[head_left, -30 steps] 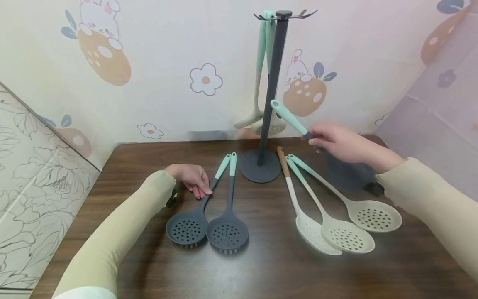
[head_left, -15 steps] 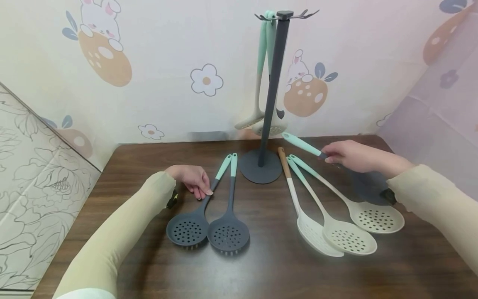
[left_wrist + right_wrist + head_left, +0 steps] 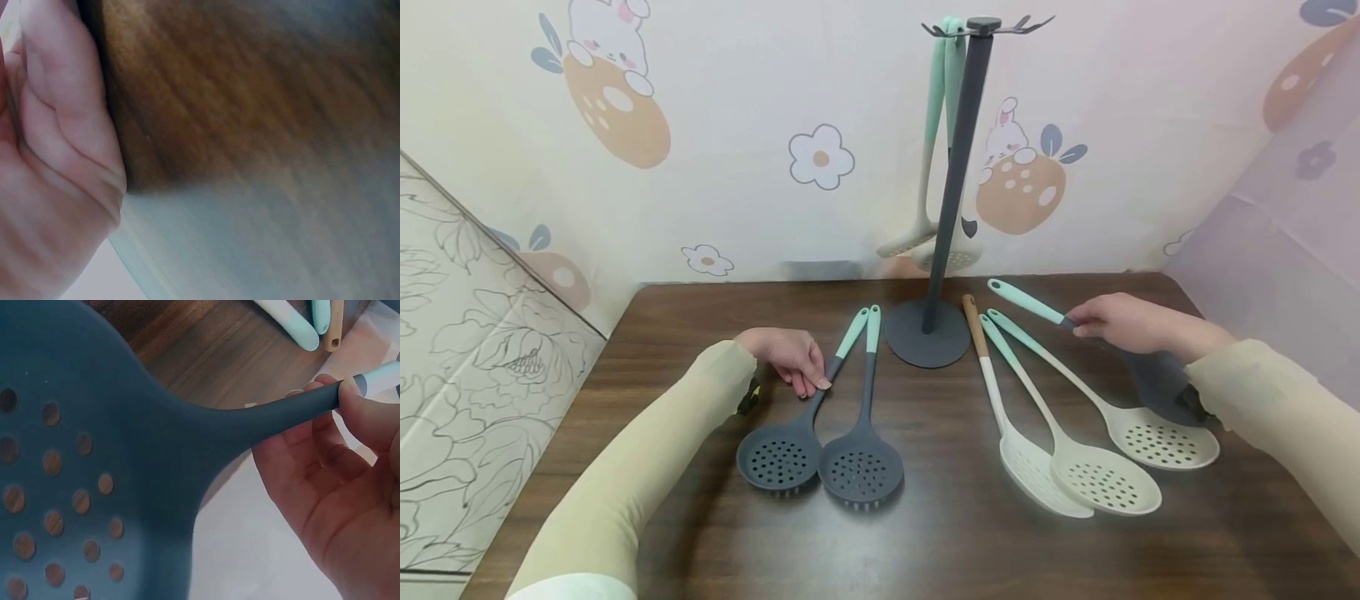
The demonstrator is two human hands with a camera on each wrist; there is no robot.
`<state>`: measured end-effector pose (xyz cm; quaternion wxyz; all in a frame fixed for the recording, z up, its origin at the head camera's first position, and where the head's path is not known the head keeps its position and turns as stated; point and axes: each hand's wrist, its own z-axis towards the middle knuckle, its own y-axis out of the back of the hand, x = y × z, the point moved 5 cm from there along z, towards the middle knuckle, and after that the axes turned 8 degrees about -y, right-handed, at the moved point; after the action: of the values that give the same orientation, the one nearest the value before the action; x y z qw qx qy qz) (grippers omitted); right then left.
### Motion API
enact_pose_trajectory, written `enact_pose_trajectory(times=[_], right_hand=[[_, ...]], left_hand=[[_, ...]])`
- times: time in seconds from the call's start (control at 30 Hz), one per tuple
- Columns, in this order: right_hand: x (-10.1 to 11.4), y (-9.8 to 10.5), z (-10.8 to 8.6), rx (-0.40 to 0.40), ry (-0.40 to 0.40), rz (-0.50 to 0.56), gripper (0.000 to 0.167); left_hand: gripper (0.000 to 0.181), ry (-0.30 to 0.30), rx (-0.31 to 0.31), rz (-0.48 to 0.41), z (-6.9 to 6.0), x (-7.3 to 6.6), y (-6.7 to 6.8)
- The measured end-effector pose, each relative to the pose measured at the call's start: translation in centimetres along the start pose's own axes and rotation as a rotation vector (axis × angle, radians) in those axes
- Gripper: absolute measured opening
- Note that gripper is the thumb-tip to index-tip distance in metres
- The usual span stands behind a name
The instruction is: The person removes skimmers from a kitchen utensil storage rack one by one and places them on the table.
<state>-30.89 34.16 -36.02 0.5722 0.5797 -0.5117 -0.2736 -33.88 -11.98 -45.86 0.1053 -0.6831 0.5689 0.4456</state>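
In the head view my right hand point(image 3: 1123, 321) pinches the shaft of a dark grey skimmer with a mint handle end point(image 3: 1026, 300), low over the table's back right. Its perforated head point(image 3: 81, 462) fills the left of the right wrist view; in the head view my hand and sleeve partly cover it. My left hand point(image 3: 790, 358) pinches the shaft of another dark grey skimmer point(image 3: 778, 457), which lies on the table at left. Beside that one lies a matching grey skimmer point(image 3: 861, 468). The left wrist view shows only my palm and blurred wood.
A dark utensil stand point(image 3: 955, 183) rises at the back centre, with mint-handled beige utensils hanging from its hooks. Right of its base point(image 3: 910, 337) lie two beige skimmers point(image 3: 1105, 479) and a white slotted turner point(image 3: 1033, 471) with a brown handle. A patterned wall covering point(image 3: 737, 167) stands behind the table.
My right hand has come down and to the right with the grey skimmer, away from the stand to just above the table. My left hand keeps its place on the other skimmer.
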Motion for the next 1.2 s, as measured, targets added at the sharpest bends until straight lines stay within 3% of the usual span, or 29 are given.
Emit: enact_pose_trajectory(times=[0.37,0.8,1.2], right_hand=[[-0.3,0.2,0.4,-0.011,-0.028,-0.044,0.026],[-2.1,-1.4,0.8,0.034,-0.098,-0.046,0.029],[-3.5,-2.9,1.0,0.072,-0.078,-0.025,0.028]], left_hand=[[0.028,-0.013,-0.021,0.003,0.0,0.1,0.0],[0.027,-0.023,-0.021,-0.005,0.0,0.1,0.0],[0.027,-0.028,-0.030,-0.005,0.0,0.0,0.0]])
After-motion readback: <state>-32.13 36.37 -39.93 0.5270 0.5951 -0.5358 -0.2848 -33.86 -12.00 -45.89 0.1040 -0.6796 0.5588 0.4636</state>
